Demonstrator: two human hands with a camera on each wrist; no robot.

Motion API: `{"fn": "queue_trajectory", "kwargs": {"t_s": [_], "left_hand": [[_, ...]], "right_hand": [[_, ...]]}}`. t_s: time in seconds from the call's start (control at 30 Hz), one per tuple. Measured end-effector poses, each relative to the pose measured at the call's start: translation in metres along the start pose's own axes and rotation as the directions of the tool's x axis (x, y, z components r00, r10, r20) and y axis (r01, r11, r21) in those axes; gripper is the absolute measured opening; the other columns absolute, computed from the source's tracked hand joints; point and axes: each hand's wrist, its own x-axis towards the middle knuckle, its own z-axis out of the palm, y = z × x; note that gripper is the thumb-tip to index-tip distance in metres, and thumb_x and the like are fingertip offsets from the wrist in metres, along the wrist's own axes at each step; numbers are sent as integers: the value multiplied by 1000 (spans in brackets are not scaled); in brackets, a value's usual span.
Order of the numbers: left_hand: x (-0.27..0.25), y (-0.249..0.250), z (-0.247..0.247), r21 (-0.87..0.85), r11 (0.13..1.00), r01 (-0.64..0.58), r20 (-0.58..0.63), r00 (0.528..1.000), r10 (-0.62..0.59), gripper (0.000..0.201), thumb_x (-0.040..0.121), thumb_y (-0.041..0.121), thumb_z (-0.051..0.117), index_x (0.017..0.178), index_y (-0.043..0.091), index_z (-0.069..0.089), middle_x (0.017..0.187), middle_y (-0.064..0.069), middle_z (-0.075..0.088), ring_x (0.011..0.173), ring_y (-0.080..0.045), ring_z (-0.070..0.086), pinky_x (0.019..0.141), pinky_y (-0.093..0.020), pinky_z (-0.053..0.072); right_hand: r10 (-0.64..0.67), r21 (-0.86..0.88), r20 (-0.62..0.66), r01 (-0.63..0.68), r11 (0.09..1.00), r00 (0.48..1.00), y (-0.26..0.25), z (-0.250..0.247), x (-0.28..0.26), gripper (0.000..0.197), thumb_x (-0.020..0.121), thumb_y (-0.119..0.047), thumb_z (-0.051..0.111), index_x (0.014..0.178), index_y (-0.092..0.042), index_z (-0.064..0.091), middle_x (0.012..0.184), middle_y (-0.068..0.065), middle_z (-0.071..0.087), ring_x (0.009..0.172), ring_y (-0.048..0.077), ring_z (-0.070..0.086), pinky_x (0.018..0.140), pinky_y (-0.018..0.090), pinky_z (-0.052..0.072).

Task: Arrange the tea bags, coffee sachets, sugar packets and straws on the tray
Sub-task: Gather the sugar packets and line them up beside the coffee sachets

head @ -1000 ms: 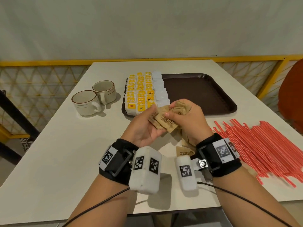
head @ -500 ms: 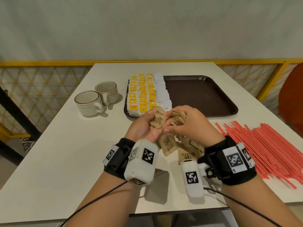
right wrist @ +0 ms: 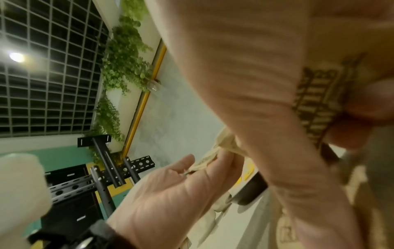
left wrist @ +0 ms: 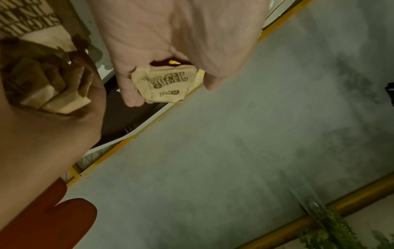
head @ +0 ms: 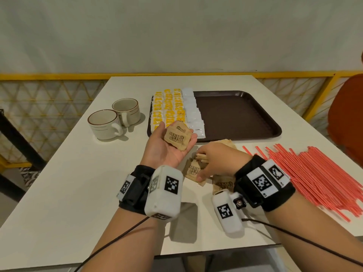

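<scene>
- Two cups point(head: 114, 119) are sitting at 10 o'clock on the white table point(head: 59, 183); a brown tray point(head: 239, 114) is lying at 12, carrying three rows of yellow tea bags point(head: 167, 107) and one row of white coffee sachets point(head: 193, 114) along its left edge.
- The left hand point(head: 167, 148) is lying palm-up, fingers loosely cupping one brown sugar packet point(head: 176, 137) printed in dark lettering.
- The right hand point(head: 216, 161) is reaching palm-down at 3 o'clock of it, fingers pinching several packets from the sugar pile point(head: 224, 183); their count is unclear.
- Red straws point(head: 314, 173), too many to count, are fanning across the table's right side.
</scene>
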Motion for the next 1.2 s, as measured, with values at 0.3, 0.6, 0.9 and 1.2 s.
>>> {"fn": "queue_trajectory", "kwargs": {"t_s": [0.3,0.6,0.9,1.2], "left_hand": [[-4,3,3,31,999,31,34,999,-32,46,99,40,40,118,2,56,110,-24,63,101,-34,59,98,-47,43],[-20,-13,16,239,964,113,172,973,-157,58,101,45,28,108,-3,60,99,-22,69,84,-29,70,85,-41,52],[-15,-15,12,322,940,115,123,979,-162,55,98,49,33,122,5,58,101,-15,67,70,-21,67,102,-40,38],[-18,-20,11,698,711,84,119,966,-230,75,94,63,17,105,5,63,81,-17,66,60,-24,59,47,-25,43]], "right_hand": [[-91,302,-181,144,942,979,4,-45,-24,8,84,-26,73,91,-26,71,83,-8,72,68,0,63,62,22,48],[-112,244,-283,185,952,953,-4,-42,-4,26,75,-21,81,98,-15,72,87,-4,72,77,9,67,64,17,50],[-254,76,-190,273,959,948,-11,-47,-7,7,86,-14,70,87,-8,66,82,0,66,68,9,59,62,19,45],[-293,-285,-73,261,922,953,-14,-65,-5,9,89,-20,65,95,-13,65,90,-2,61,84,16,54,69,28,38]]}}
